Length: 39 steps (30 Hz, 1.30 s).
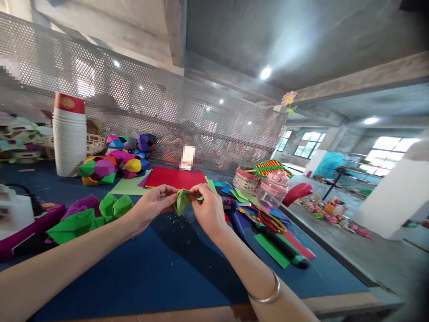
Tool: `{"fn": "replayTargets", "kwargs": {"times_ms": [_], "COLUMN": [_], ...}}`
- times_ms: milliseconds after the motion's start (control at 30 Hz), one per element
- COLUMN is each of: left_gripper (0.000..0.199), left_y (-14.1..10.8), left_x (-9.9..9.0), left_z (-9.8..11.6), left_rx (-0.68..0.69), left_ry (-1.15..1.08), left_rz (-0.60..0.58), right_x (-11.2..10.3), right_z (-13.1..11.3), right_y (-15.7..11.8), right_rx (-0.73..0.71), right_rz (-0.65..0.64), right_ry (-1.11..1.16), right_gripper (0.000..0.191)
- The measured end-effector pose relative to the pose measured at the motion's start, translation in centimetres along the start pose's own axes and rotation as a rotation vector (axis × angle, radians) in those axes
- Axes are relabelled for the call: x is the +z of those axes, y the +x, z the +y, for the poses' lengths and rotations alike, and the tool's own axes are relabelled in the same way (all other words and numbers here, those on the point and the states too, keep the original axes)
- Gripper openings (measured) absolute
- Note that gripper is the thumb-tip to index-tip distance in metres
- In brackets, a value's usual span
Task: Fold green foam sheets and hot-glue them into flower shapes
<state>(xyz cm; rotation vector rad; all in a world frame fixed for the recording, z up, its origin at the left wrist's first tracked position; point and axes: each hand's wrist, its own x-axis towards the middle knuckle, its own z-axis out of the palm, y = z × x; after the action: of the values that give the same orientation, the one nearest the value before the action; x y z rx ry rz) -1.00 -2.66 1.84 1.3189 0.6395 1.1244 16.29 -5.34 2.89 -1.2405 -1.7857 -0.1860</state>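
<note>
The left hand (152, 203) and right hand (208, 208) meet above the desk (187, 277), each in a narrow pinch at its own side of a green folded paper (182, 202); both look closed on it by thumb and fingers, though how the far fingers of the right hand lie cannot be told. The paper is raised off the surface, near the middle of the view, with the red sheets (176, 177) at 12 o'clock from it, the patterned paper balls (98, 170) at 10, the green folded pieces (72, 226) near 9, and the blue glue gun (234, 217) and scissors (273, 221) between 3 and 4. Working such a piece well calls for a light, even grip: one side is best held steady while the opposite fingertips ease the layers and run along a crease, edges lined up before any firm pressure goes on. Pulling both sides apart at once could tear the thin paper or blunt its corner, and a hard squeeze could flatten its hollow shape. The paper's narrow tip points down, towards 6 o'clock and the person, and the broader end faces 12; its long axis runs roughly 12 to 6, leaning slightly towards 1 and 7.
</note>
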Motion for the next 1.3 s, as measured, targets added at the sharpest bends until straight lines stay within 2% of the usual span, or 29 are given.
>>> {"fn": "replayTargets", "kwargs": {"times_ms": [100,167,267,367,433,533,667,733,800,967,1067,1200,1300], "left_gripper": [0.055,0.062,0.056,0.049,0.047,0.041,0.04,0.04,0.033,0.01,0.01,0.029,0.029], "left_y": [0.2,0.3,0.3,0.0,-0.4,-0.9,-1.0,-0.7,-0.3,0.8,1.0,0.6,0.4], "left_x": [-0.1,-0.1,0.0,0.3,0.5,0.8,0.7,0.4,0.0,-1.1,-1.1,-0.5,-0.4], "left_z": [-0.1,-0.2,-0.4,-0.3,-0.1,0.4,0.4,-0.2,-0.8,-1.7,-1.4,-1.0,-1.1], "left_rx": [0.013,0.01,0.044,0.045,0.017,0.003,0.063,0.139,0.209,0.237,0.251,0.097,0.033], "left_ry": [-0.031,-0.048,-0.035,-0.012,-0.015,0.002,0.19,0.342,0.482,0.618,0.532,0.433,0.426], "left_rz": [0.04,0.059,0.058,0.027,-0.021,-0.069,-0.096,-0.082,-0.019,0.052,0.084,0.15,0.15], "right_x": [0.0,0.3,1.1,1.8,2.0,1.9,1.6,1.6,1.7,1.8,1.9,2.1,2.3], "right_z": [0.0,0.1,0.4,0.6,0.7,0.5,0.2,0.0,-0.1,-0.5,-0.6,-0.3,0.1], "right_y": [0.2,0.3,0.1,-0.2,-0.3,-0.3,-0.4,-0.5,-0.8,-1.2,-1.1,-0.9,-1.0], "right_rx": [0.055,0.146,0.322,0.414,0.414,0.356,0.318,0.286,0.217,0.039,0.074,0.22,0.254], "right_rz": [0.032,-0.012,-0.092,-0.114,-0.136,-0.165,-0.152,-0.126,-0.096,-0.066,-0.086,-0.179,-0.19], "right_ry": [0.051,0.16,0.335,0.388,0.387,0.354,0.293,0.256,0.207,0.101,0.137,0.251,0.268], "right_gripper": [0.005,0.007,0.021,0.039,0.039,0.022,0.009,0.008,0.01,0.005,0.004,0.018,0.017]}}
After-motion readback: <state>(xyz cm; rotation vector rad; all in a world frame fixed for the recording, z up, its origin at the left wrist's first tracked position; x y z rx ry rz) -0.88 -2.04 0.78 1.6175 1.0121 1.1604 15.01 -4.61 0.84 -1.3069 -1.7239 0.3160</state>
